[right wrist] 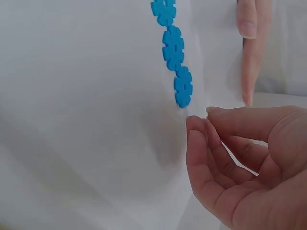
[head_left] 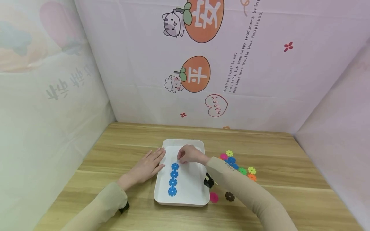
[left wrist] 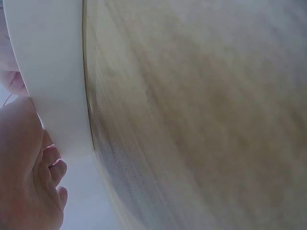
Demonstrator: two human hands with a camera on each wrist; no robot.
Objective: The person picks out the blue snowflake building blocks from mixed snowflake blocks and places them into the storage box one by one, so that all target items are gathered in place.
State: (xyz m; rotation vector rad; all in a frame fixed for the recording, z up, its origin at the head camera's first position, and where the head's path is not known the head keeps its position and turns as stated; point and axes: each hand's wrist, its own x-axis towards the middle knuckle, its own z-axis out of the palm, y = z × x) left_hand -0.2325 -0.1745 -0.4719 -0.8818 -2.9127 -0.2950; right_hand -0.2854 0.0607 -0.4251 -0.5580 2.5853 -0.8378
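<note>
Several blue notched plastic discs (head_left: 172, 182) stand in a row, edge to edge, on a white tray (head_left: 190, 192). My right hand (head_left: 189, 154) is at the far end of this row, with thumb and fingertips brought together. In the right wrist view, the fingertips (right wrist: 195, 125) lie just past the last blue disc (right wrist: 183, 87); whether anything small is between them cannot be made out. My left hand (head_left: 146, 167) rests with straight fingers on the tray's left rim. The left wrist view shows part of that hand (left wrist: 24, 167) beside the tray wall (left wrist: 48, 57).
Right of the tray lies a loose pile of notched discs, including a green one (head_left: 242, 171), an orange one (head_left: 252, 177) and yellow ones, partly behind my right sleeve. A pink disc (head_left: 214, 197) and a brown disc (head_left: 229, 196) lie nearer. Printed cloth walls surround the wooden table (head_left: 130, 134).
</note>
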